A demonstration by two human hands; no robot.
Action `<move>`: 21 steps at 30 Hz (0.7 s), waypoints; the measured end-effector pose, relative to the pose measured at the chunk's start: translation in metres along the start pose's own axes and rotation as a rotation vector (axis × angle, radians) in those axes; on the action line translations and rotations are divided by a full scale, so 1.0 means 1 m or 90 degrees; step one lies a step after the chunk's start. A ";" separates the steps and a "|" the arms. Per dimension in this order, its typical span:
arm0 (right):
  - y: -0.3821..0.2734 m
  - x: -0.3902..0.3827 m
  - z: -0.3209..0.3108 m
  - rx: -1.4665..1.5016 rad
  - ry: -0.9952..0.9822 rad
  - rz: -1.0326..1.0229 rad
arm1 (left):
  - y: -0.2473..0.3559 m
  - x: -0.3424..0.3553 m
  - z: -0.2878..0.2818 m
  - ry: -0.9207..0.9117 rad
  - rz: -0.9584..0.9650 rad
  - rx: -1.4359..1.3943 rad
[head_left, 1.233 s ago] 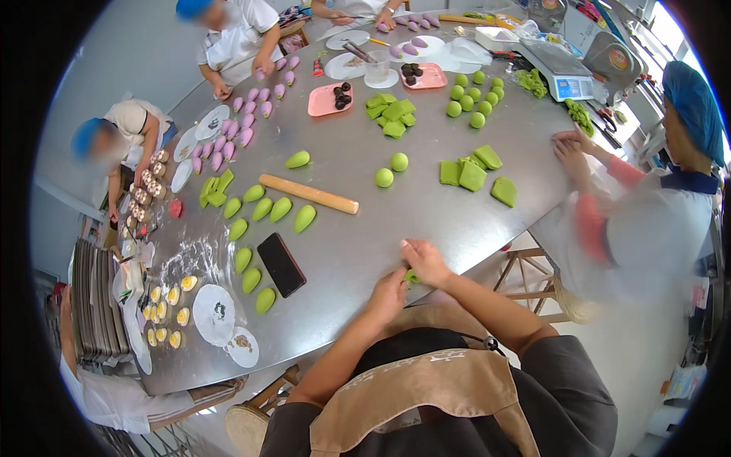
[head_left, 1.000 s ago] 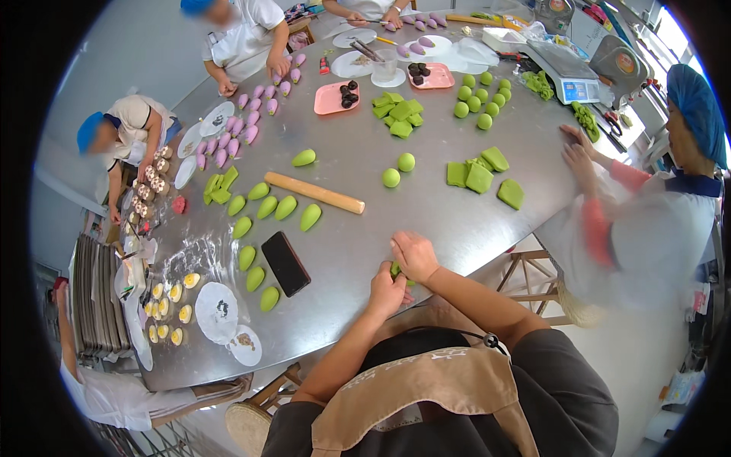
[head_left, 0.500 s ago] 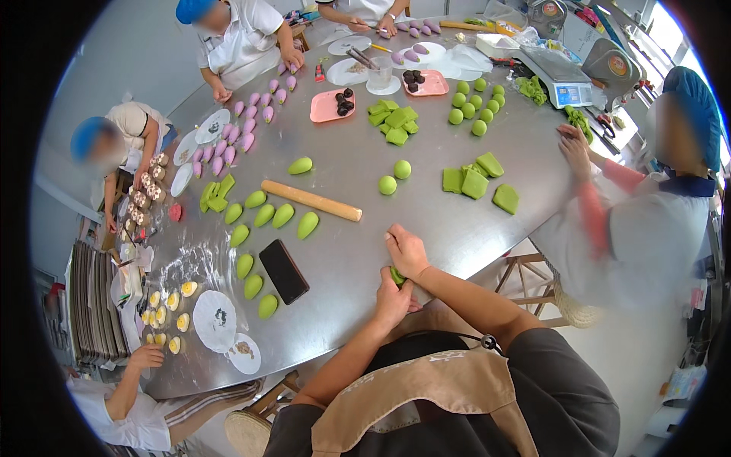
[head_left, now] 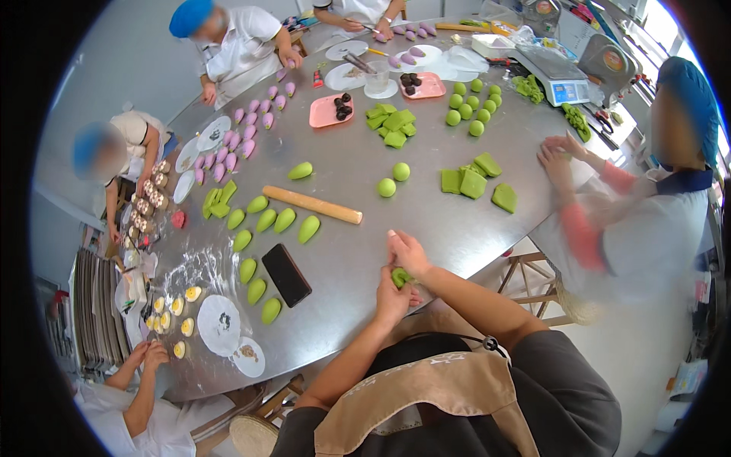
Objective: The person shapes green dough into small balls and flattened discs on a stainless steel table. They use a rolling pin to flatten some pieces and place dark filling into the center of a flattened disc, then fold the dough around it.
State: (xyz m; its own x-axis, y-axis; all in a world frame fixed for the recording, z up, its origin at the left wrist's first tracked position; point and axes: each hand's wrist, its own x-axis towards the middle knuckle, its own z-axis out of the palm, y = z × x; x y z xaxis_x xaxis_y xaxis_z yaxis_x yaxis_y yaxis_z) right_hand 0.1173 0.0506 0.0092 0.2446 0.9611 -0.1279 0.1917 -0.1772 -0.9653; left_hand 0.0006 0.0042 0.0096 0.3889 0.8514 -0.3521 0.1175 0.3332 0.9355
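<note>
A small lump of green dough (head_left: 400, 277) sits in my left hand (head_left: 391, 300), whose fingers are wrapped round it at the table's near edge. My right hand (head_left: 410, 255) bends over the lump from above, fingers together, pressing against it; its palm side is hidden. Beyond my hands lie two round green balls (head_left: 387, 187) and a wooden rolling pin (head_left: 312, 205). Flat green dough pieces (head_left: 473, 184) rest to the right. Several smooth green oval shapes (head_left: 308, 229) lie to the left, around a dark phone (head_left: 287, 275).
The metal table (head_left: 343, 305) holds pink trays (head_left: 332, 111) with dark balls, more green balls (head_left: 467, 111), purple shaped pieces (head_left: 248, 148) and paper discs (head_left: 218, 325). A scale (head_left: 565, 91) stands far right. Co-workers sit around, one close on the right (head_left: 647, 221).
My right hand has tilted and its fingers have straightened somewhat, so more of the green dough shows. The co-worker on the right has brought both hands together; the one at lower left has drawn their hands together.
</note>
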 end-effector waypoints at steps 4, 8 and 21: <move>0.009 -0.034 0.009 -0.180 0.089 -0.232 | -0.020 -0.006 -0.006 -0.018 0.145 0.212; 0.020 0.004 0.010 -0.204 0.124 -0.253 | -0.014 0.004 -0.001 -0.001 -0.024 -0.018; 0.025 0.012 0.005 -0.137 0.128 -0.206 | 0.011 -0.003 -0.001 -0.016 -0.037 -0.105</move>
State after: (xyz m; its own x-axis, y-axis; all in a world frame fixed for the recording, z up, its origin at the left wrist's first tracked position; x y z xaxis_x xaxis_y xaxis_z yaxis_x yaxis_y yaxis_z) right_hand 0.1205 0.0587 -0.0171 0.3158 0.9176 0.2415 0.4774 0.0664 -0.8762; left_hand 0.0003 0.0061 0.0212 0.4086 0.8189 -0.4032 -0.0099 0.4457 0.8951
